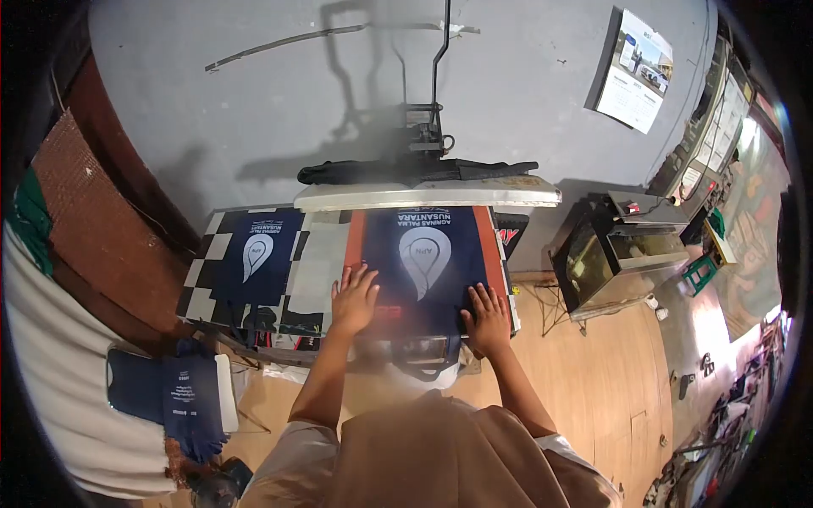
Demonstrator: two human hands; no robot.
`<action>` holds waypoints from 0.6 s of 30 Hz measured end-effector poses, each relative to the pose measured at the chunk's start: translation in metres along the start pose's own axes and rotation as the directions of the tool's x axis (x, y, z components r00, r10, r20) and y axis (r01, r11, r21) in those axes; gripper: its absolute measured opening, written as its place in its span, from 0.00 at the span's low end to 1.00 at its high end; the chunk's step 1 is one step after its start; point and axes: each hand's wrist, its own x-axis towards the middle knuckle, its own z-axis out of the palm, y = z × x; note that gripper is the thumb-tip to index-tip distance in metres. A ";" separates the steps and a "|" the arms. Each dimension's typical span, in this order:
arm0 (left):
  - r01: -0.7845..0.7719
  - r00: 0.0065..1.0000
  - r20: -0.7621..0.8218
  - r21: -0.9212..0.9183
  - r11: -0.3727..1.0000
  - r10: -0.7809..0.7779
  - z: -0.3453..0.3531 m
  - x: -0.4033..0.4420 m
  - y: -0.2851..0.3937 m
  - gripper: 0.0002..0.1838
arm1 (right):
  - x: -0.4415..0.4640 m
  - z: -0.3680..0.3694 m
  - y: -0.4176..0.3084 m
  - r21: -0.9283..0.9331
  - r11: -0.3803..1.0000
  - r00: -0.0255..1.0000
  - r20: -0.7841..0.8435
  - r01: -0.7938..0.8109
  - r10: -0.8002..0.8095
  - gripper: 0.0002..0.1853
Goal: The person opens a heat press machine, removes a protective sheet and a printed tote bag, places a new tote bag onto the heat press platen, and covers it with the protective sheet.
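A dark blue cloth bag (426,292) with a white leaf-shaped print lies flat on an orange-red board (353,245) on the table. My left hand (354,299) rests at the bag's left edge, fingers spread, holding nothing. On the bag's lower right edge lies my right hand (487,317), its fingers apart and flat. Dark straps hang over the table's front edge between my arms. A second blue bag (257,258) with the same print lies on the checkered surface to the left.
Behind the bag stands a raised pale press plate (428,196) with a black metal frame. A glass-sided cabinet (628,254) stands at the right. More dark blue bags (190,394) lie on a stand at the lower left. A calendar (634,72) hangs on the wall.
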 end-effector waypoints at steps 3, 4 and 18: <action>0.060 0.998 -0.034 0.071 0.996 -0.058 -0.008 -0.006 0.005 0.23 | -0.002 -0.008 -0.001 -0.019 0.999 0.999 0.007 -0.038 0.039 0.30; 0.064 0.998 -0.034 0.073 0.995 -0.061 -0.009 -0.008 0.011 0.23 | -0.003 -0.010 -0.004 -0.074 0.994 0.997 0.012 -0.076 0.077 0.30; -0.177 0.984 -0.056 -0.109 0.978 0.171 -0.005 -0.051 0.051 0.24 | -0.011 -0.011 -0.022 0.068 0.986 0.988 0.029 0.150 -0.152 0.25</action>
